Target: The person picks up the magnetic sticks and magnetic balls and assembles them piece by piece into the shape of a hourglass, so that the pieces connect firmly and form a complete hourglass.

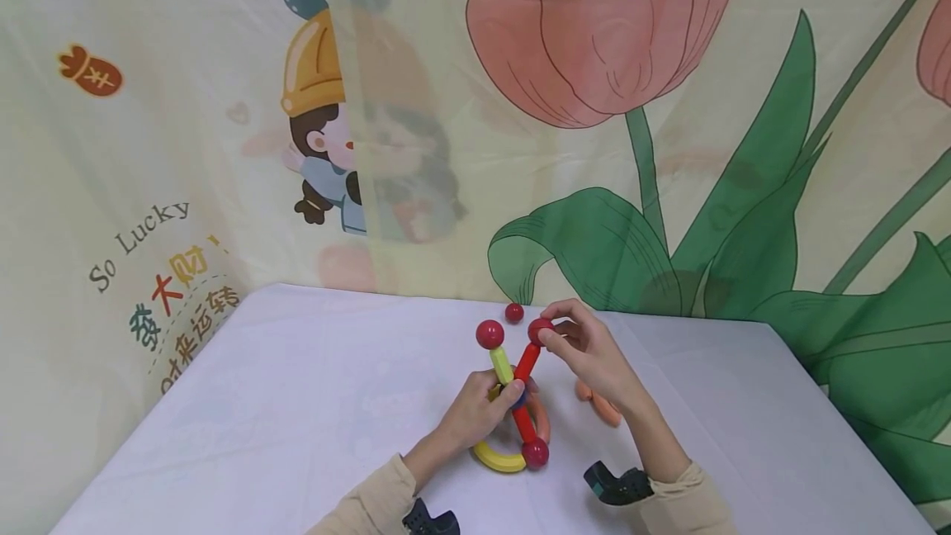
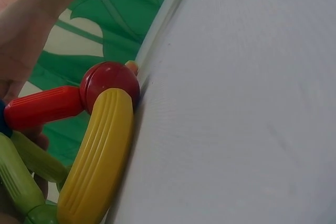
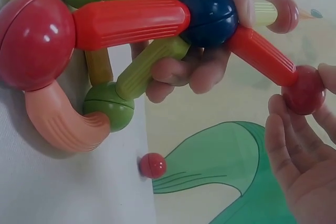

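A build of coloured rods and balls stands on the table in front of me. My left hand [image 1: 474, 411] grips it around the blue ball [image 3: 207, 17] at its middle. With thumb and fingers, my right hand [image 1: 590, 351] pinches a red ball [image 1: 540, 329] at the end of a slanting red rod [image 3: 264, 56]. A yellow-green rod [image 1: 501, 364] topped by another red ball [image 1: 489, 334] points up to the left. Below, a lower red ball [image 1: 535, 453] joins a yellow curved piece [image 2: 97, 158] and a peach curved piece [image 3: 65, 121]. Green balls [image 3: 108, 106] link other pieces at the base.
A loose red ball [image 1: 514, 313] lies near the table's back edge. Orange pieces [image 1: 605, 413] lie right of the build, partly behind my right wrist. The white-covered table [image 1: 297, 403] ends at a printed cloth [image 1: 416, 147] with tulips.
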